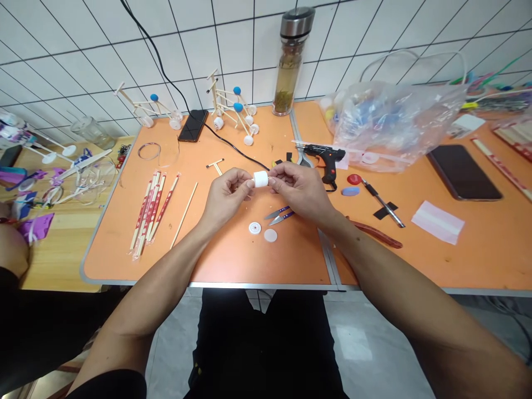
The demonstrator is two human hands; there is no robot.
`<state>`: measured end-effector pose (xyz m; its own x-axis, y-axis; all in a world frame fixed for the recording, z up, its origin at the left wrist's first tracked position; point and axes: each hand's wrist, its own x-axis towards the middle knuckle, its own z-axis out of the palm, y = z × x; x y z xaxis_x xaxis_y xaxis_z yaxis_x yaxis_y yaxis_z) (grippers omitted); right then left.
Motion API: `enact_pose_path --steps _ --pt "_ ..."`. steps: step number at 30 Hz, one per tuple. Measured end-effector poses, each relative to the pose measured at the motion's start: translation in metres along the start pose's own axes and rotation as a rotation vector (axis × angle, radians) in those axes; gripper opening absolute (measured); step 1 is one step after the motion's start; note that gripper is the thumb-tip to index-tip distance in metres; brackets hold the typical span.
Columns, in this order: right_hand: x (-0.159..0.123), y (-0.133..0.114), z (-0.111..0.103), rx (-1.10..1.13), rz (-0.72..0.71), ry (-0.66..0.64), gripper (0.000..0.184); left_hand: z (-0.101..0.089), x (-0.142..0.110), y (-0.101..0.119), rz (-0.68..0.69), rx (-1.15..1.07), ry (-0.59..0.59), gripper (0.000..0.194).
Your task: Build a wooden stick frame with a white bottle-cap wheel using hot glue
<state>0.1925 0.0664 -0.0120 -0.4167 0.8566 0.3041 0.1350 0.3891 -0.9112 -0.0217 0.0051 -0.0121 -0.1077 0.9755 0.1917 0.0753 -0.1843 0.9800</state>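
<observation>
One white cylinder (261,179), two loose white discs (255,228), one glue gun (329,158), one pen (384,204), one drink flask (287,72)

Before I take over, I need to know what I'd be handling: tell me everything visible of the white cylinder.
The white cylinder is short, plain and smooth-looking, perhaps plastic or paper. It lies roughly sideways, apparently held above the orange table, with the fingertips of the left hand at one end and the right hand at the other. The fingers partly hide its ends, so I can't tell whether it's hollow.
</observation>
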Motion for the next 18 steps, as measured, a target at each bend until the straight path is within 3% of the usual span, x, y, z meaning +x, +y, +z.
enact_pose_path --steps 10,18 --pt "0.0001 -0.0038 0.0001 -0.044 0.015 -0.002 0.016 0.0006 -0.0013 0.0025 -0.017 0.010 0.004 0.021" --pt "-0.0003 -0.0054 -0.0009 -0.049 0.011 -0.013 0.011 -0.0007 -0.0010 0.0042 -0.020 0.018 -0.018 0.024"
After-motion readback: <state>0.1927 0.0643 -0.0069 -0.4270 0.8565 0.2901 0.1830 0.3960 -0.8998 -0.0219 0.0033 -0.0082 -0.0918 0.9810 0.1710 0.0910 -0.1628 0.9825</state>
